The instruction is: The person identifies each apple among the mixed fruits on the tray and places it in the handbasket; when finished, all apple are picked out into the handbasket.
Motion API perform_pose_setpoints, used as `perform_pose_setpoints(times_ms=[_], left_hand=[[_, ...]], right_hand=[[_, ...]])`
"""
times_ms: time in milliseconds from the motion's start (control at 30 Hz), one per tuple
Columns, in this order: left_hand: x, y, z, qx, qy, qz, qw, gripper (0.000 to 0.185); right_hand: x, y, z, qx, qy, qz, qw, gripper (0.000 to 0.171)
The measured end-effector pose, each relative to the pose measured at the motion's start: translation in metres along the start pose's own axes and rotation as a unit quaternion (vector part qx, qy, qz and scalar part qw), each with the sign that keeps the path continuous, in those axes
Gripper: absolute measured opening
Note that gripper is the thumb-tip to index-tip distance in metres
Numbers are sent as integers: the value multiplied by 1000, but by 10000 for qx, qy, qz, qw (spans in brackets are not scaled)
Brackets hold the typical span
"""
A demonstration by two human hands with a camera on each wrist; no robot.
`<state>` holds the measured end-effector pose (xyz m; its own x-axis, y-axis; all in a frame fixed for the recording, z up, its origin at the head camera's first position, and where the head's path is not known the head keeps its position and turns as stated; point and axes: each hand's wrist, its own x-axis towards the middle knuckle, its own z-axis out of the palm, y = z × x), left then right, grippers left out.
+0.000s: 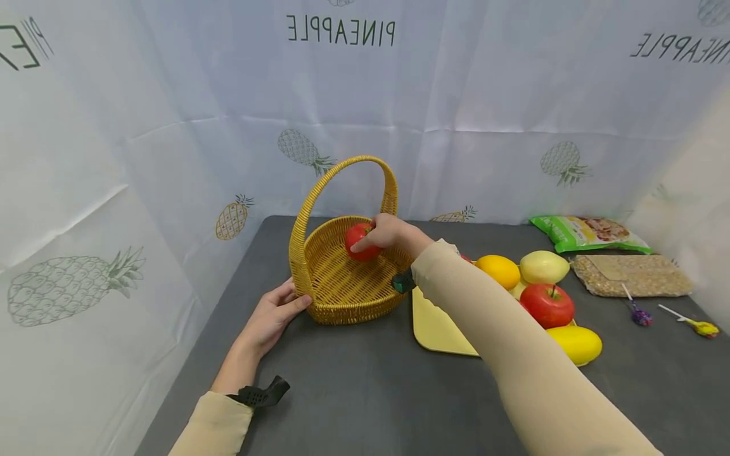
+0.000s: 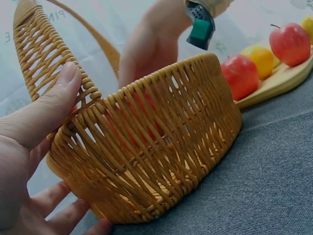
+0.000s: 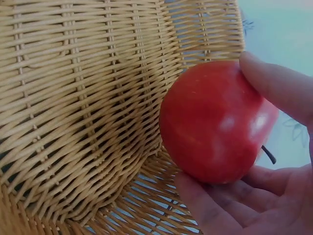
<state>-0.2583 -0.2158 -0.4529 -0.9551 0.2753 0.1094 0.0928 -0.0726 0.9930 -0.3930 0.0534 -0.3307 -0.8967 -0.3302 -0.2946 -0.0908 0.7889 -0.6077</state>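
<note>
Steadying work falls to the left hand (image 1: 272, 316) at the left of the bench (image 1: 353, 392): its thumb lies along the wicker at the foot of the handle and its straight fingers (image 2: 58, 196) rest against the outer wall of the basket (image 1: 319, 297), so the hand presses rather than grips. The basket stands upright on the dark bench, its arched handle (image 1: 342, 166) over the bowl. Inside that bowl, above the woven floor, hangs the red apple (image 1: 360, 240), held by the right hand (image 1: 393, 233), which reaches in over the far rim. From the right wrist view the fingers (image 3: 274, 88) are curled round the apple, thumb below and the others over the top, with the stalk pointing toward the palm; the apple does not yet seem to rest on the wicker, though the gap is hard to judge. I take the step in hand to be the lowering of the apple into the basket. The next move, in my judgement, calls for easing it down onto the floor of the bowl and then spreading the fingers while the left hand keeps the basket from sliding. Further right, a yellow tray (image 1: 436, 326) carries an orange (image 1: 499, 270), a pale pear-like fruit (image 1: 543, 266), another red apple (image 1: 547, 304) and a yellow mango (image 1: 577, 344).
</note>
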Motion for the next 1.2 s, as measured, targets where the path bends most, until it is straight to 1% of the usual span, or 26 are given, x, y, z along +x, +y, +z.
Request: perform_pose_setpoints(times_ms=[133,300,433,533,667,767,867,1033,1200], left_hand=[[-1,0,0,37,4,-9,10000,44],[-7,1,-1,213,91,-57,9997,44],[-9,0,-2,284,77,-92,9995,46],[-8,-1,-2,251,54,-83,9996,48],[-5,0,0,178,38,-8,9998,48],[-4,1,0,155,27,60,9999,46],[-4,2,1,104,45,86,9999,43],[-4,1,1,4,79,101,9999,40],[-3,0,1,17,62,151,9999,43]], right_hand=[[4,0,2,-140,-21,26,9999,84],[12,-3,8,-245,-160,-18,9996,84],[17,-5,14,-366,-140,20,9992,84],[19,-6,17,-443,-182,59,9988,84],[20,-8,16,-400,-291,141,9987,85],[20,-9,15,-450,-340,165,9983,86],[19,-10,15,-510,-390,94,9979,87],[18,-7,16,-339,-537,-31,9980,87],[15,-3,15,-450,-618,-126,9970,90]])
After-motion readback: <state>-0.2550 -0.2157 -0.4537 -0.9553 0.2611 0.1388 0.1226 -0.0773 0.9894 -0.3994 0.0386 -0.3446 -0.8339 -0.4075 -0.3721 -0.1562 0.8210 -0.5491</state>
